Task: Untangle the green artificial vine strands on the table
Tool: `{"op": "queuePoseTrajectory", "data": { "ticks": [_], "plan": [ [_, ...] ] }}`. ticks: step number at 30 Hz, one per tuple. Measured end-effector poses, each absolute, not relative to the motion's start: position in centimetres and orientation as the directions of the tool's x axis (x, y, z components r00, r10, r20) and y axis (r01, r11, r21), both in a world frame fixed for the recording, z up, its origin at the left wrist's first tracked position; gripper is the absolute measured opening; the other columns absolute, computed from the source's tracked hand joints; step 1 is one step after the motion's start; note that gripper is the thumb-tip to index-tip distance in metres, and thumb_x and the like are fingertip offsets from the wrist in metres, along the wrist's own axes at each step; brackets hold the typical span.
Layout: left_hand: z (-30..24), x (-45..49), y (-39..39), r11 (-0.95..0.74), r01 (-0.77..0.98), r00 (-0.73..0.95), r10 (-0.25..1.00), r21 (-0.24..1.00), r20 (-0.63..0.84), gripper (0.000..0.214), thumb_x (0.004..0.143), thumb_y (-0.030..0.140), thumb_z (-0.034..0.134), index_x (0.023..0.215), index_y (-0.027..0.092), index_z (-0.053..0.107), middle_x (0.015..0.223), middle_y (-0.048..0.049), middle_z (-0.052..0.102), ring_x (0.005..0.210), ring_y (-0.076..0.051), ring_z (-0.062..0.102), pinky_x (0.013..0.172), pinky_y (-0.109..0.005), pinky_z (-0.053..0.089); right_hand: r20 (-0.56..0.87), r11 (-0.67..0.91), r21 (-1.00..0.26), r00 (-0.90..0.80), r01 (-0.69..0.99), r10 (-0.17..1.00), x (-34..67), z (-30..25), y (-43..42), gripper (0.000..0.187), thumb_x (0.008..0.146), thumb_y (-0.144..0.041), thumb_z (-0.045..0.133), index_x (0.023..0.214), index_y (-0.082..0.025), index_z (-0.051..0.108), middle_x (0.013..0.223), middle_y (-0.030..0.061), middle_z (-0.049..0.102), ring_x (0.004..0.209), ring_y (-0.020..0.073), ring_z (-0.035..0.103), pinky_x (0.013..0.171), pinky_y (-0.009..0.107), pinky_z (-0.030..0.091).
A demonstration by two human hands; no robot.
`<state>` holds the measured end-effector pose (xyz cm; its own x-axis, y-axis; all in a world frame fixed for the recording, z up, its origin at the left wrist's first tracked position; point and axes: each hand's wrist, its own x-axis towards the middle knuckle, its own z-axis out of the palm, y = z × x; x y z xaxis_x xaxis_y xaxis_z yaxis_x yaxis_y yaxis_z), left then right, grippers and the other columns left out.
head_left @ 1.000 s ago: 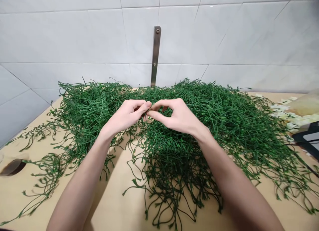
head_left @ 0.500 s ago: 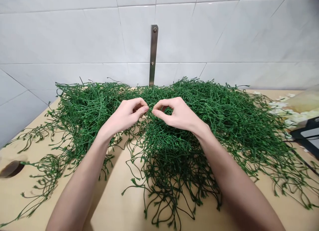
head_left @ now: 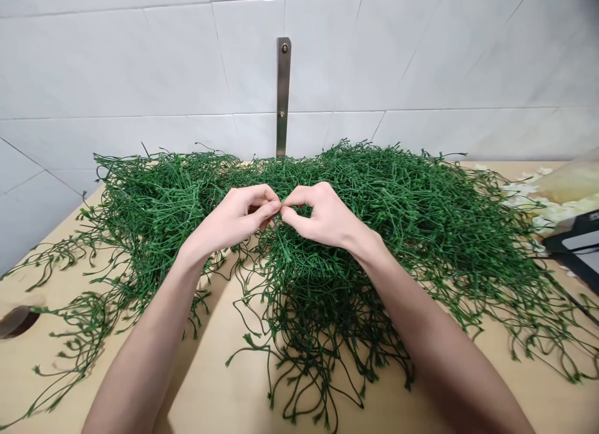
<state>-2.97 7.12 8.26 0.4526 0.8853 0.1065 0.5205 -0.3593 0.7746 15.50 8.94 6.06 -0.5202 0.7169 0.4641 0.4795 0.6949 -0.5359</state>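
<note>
A big tangled heap of thin green plastic stems (head_left: 421, 215) covers the back half of the light wooden table (head_left: 219, 390). Over its middle, my left hand (head_left: 236, 218) and my right hand (head_left: 318, 215) meet fingertip to fingertip. Each hand pinches thumb against forefinger on a thin green stem at the top of the heap. The pinched piece is too small to make out in full.
A white tiled wall with a vertical metal bracket (head_left: 282, 97) stands behind the heap. Pale flower pieces (head_left: 538, 200) and a dark flat object (head_left: 578, 246) lie at the right edge. A round hole (head_left: 16, 321) is at the table's left edge.
My fingertips parted slightly half a second ago and have come back together. The view has tipped slightly, so everything sits a little higher in frame.
</note>
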Motion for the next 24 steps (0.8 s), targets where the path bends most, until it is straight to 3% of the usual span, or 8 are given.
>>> {"op": "queuePoseTrajectory", "data": {
  "ticks": [5, 11, 17, 24],
  "plan": [
    [8.6, -2.7, 6.7, -0.302, 0.556, 0.453, 0.891, 0.775, 0.022, 0.027, 0.087, 0.040, 0.055, 0.083, 0.015, 0.063, 0.064, 0.0001, 0.062, 0.055, -0.010, 0.050, 0.051, -0.021, 0.037, 0.499, 0.712, -0.464, -0.510, 0.527, 0.701, 15.3, 6.2, 7.9, 0.026, 0.081, -0.022, 0.052, 0.066, -0.015, 0.072, 0.062, 0.0022, 0.063, 0.059, 0.0115, 0.049, 0.065, 0.027, 0.039],
    [9.3, -1.7, 5.0, -0.379, 0.596, 0.540, 0.842, 0.708, -0.003, 0.040, 0.090, 0.041, 0.048, 0.060, 0.016, 0.052, 0.053, 0.0038, 0.050, 0.047, -0.007, 0.039, 0.047, -0.021, 0.030, 0.613, 0.748, -0.473, -0.436, 0.465, 0.659, 15.8, 5.7, 5.1, 0.021, 0.078, -0.014, 0.052, 0.063, -0.016, 0.067, 0.059, 0.0003, 0.061, 0.059, 0.0112, 0.049, 0.060, 0.024, 0.038],
    [6.1, -0.4, 2.6, -0.407, 0.544, 0.468, 0.873, 0.733, 0.137, 0.038, 0.094, 0.031, 0.042, 0.058, 0.017, 0.043, 0.053, 0.0051, 0.036, 0.049, -0.007, 0.029, 0.047, -0.023, 0.025, 0.594, 0.705, -0.594, -0.381, 0.387, 0.709, 15.9, 4.1, 3.5, 0.022, 0.072, -0.012, 0.050, 0.050, -0.016, 0.051, 0.053, -0.0011, 0.053, 0.054, 0.0094, 0.045, 0.055, 0.024, 0.036],
    [1.7, -0.8, 1.8, -0.386, 0.302, 0.280, 0.910, 0.872, 0.305, 0.037, 0.095, 0.037, 0.044, 0.063, 0.017, 0.049, 0.050, 0.0058, 0.034, 0.044, -0.007, 0.029, 0.042, -0.022, 0.024, 0.521, 0.723, -0.642, -0.546, 0.254, 0.655, 17.1, 3.4, 4.0, 0.024, 0.073, -0.004, 0.042, 0.062, -0.015, 0.060, 0.067, 0.0012, 0.063, 0.065, 0.0107, 0.055, 0.065, 0.023, 0.041]
  ]
}}
